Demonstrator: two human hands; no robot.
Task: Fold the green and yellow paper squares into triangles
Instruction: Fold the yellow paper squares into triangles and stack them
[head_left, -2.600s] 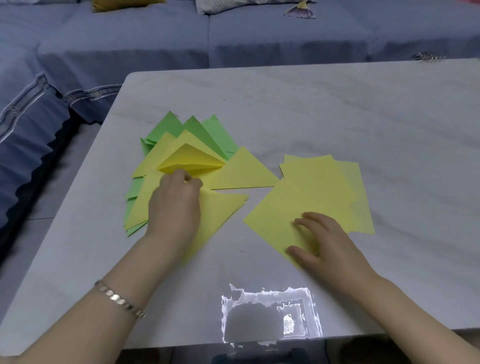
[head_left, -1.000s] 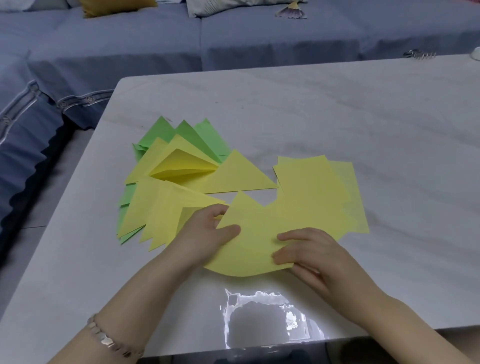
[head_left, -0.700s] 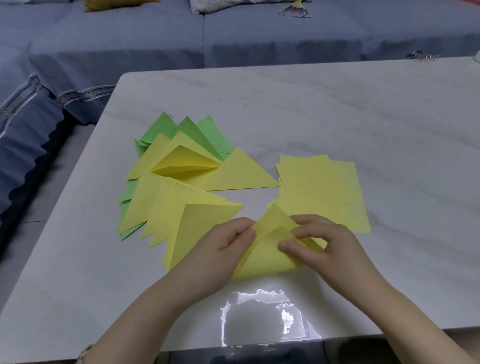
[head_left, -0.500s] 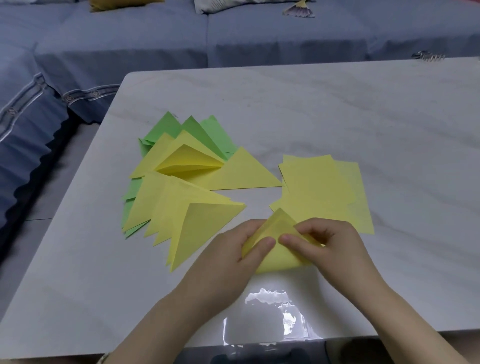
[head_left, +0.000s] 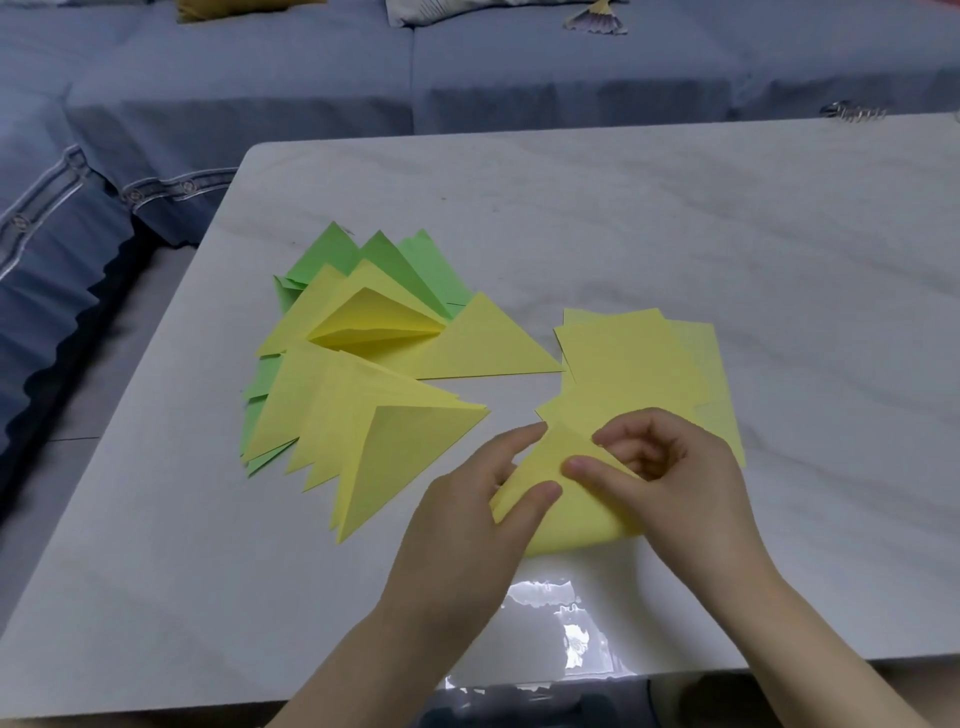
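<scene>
A yellow paper sheet (head_left: 571, 512) lies doubled over near the table's front edge, its top corner pointing away from me. My left hand (head_left: 467, 525) holds its left side, thumb on top. My right hand (head_left: 670, 478) pinches the upper right edge with thumb and fingers. Left of them lies a fan of folded yellow triangles (head_left: 395, 421), with folded green triangles (head_left: 400, 260) showing behind and beneath it. Flat yellow squares (head_left: 634, 358) are stacked just beyond my right hand.
The white marble table (head_left: 727, 234) has its left edge near the green triangles and its front edge just below my wrists. A blue sofa (head_left: 311, 78) runs along the far and left sides. A bright glare patch (head_left: 556, 623) sits near the front edge.
My left hand left the triangle pile. Both hands drew one yellow square from the stack toward me and folded it over corner to corner; they now press the doubled sheet flatter.
</scene>
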